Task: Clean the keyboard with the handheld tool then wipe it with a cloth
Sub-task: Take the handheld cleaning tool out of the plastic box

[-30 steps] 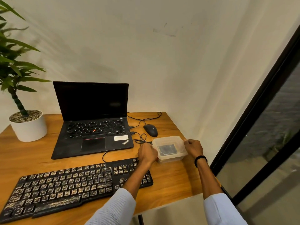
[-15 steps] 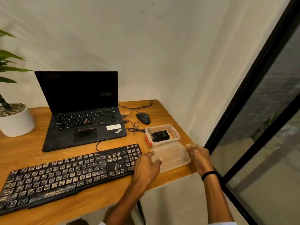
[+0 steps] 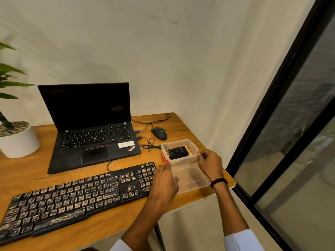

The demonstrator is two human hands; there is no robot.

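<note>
A black keyboard (image 3: 78, 196), its keys coated in pale dust, lies along the desk's front. To its right stands an open clear plastic container (image 3: 192, 143). Inside it is a black handheld tool (image 3: 176, 152) on something yellow. The container's clear lid (image 3: 194, 176) lies flat on the desk just in front of it. My left hand (image 3: 165, 180) hovers with relaxed fingers over the keyboard's right end and the lid's left edge. My right hand (image 3: 210, 163) is at the container's front right corner, fingers loosely curled, holding nothing.
An open black laptop (image 3: 94, 140) sits behind the keyboard, with a wired mouse (image 3: 159, 133) and cables to its right. A white plant pot (image 3: 18, 140) stands at far left. The desk's right edge (image 3: 232, 180) is close to a dark-framed glass wall.
The lid came off the container and was laid on the desk in front of it. Both hands then let go of it and moved back up toward the container.
</note>
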